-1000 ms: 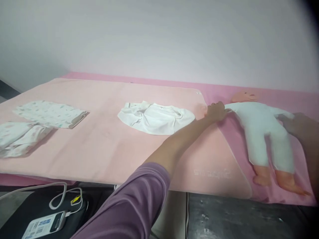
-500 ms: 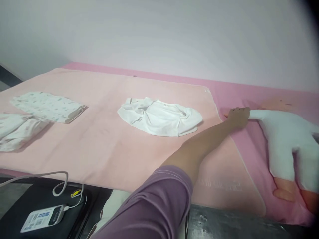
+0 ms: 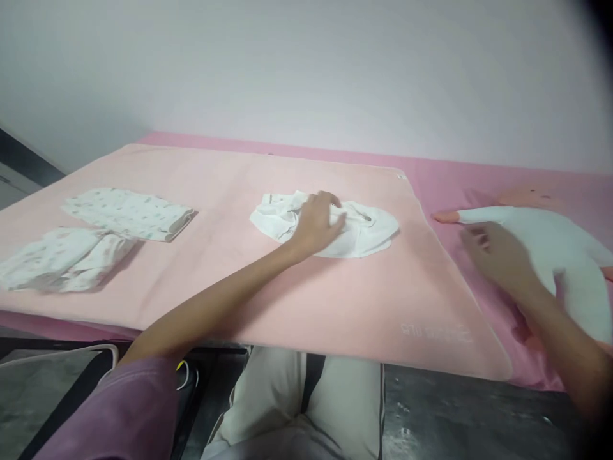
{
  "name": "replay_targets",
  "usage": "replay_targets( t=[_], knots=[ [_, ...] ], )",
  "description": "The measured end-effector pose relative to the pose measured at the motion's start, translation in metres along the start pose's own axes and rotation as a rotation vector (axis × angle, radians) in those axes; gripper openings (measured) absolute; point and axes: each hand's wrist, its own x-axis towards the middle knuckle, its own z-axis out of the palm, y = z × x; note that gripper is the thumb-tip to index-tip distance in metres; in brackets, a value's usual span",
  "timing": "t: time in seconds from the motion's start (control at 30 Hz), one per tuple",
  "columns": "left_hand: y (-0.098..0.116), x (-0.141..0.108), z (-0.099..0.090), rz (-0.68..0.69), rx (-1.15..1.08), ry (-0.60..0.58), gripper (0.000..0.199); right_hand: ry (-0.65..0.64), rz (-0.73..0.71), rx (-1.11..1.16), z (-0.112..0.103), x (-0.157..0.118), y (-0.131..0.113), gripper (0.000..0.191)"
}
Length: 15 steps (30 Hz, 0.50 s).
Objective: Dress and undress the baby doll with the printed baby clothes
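Observation:
My left hand [image 3: 317, 223] is over the small white garment [image 3: 357, 239] on the pale pink mat, its thumb and forefinger apart and curved down toward the cloth; some fingertips are hidden. My right hand [image 3: 500, 255] is blurred by motion, its fingers bent, in front of the doll's white-clothed body [image 3: 575, 262]. Whether it touches the doll is unclear. The doll lies at the right, one arm [image 3: 446, 217] stretched toward the mat.
Two folded printed garments lie on the left of the mat, one farther back [image 3: 127, 214] and one nearer [image 3: 57, 259]. The pale pink mat [image 3: 201, 281] covers a darker pink sheet [image 3: 445, 185]. A wall rises behind. A cable [image 3: 71, 351] hangs by the front left edge.
My left hand has left the doll's outstretched arm and moved left to the white garment. My right hand has come into view at the right. The view has shifted slightly.

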Motion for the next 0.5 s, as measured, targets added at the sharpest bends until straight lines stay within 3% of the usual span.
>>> replay_targets(
  t=[0.1, 0.2, 0.33, 0.5],
  knots=[
    [-0.053, -0.014, -0.036, -0.284, 0.205, 0.045, 0.034, -0.211, 0.054, 0.168, 0.043, -0.012, -0.074, 0.040],
    [-0.097, -0.026, -0.058, -0.495, 0.372, 0.035, 0.050, -0.216, 0.018, 0.158, 0.072, -0.013, -0.117, 0.054],
    [-0.131, -0.037, -0.074, -0.635, 0.439, -0.109, 0.060, -0.263, 0.034, 0.093, 0.083, -0.005, -0.135, 0.053],
    [-0.146, -0.036, -0.086, -0.645, 0.267, -0.292, 0.025, -0.364, 0.106, 0.089, 0.068, 0.000, -0.148, 0.028]
  ],
)
